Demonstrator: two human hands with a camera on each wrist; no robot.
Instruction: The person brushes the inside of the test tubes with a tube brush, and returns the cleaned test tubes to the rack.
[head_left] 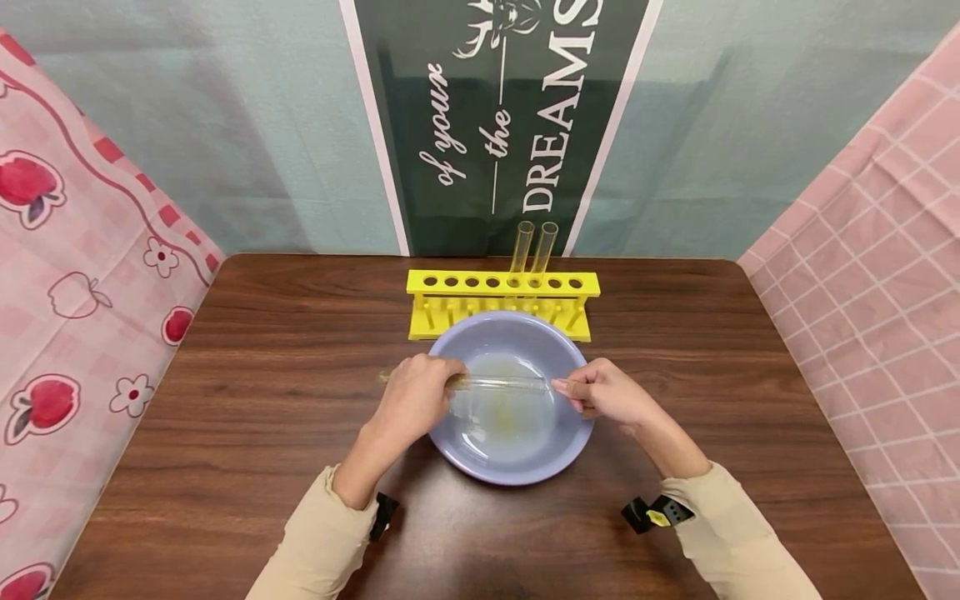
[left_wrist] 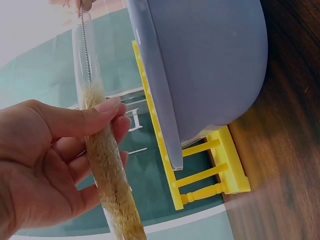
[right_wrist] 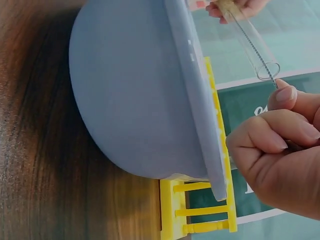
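Pinching a clear, thin-walled tube [head_left: 510,384] between thumb and fingers, the left hand [head_left: 418,390] holds it nearly level, its open mouth turned to the right, and we judge the grip is there to steady it. Just beyond that mouth the right hand [head_left: 609,392] has thumb and forefinger closed on a twisted metal wire stem [right_wrist: 252,47], the other fingers curled in; we take this as a hold for guiding the stem along the tube. Inside, we see the tan bristles of the brush [left_wrist: 112,180] filling the part about the left fingers, packed close against the wall. We find the tube directly above a round, pale purple basin [head_left: 576,425], apart from it, probably so that any drips fall within its rim; cloudy, faintly yellow liquid [head_left: 506,421] lies in the bottom. Just behind the basin stands a yellow rack [head_left: 592,285] with a row of round holes, where two clear, empty-looking tubes [head_left: 543,252] stand side by side, propped upright and, we suppose, out of the way yet near. Under everything we have a dark wood-grain table [head_left: 285,375], and behind it a pale blue-green cloth [head_left: 300,150] with a dark, white-lettered panel [head_left: 480,208].
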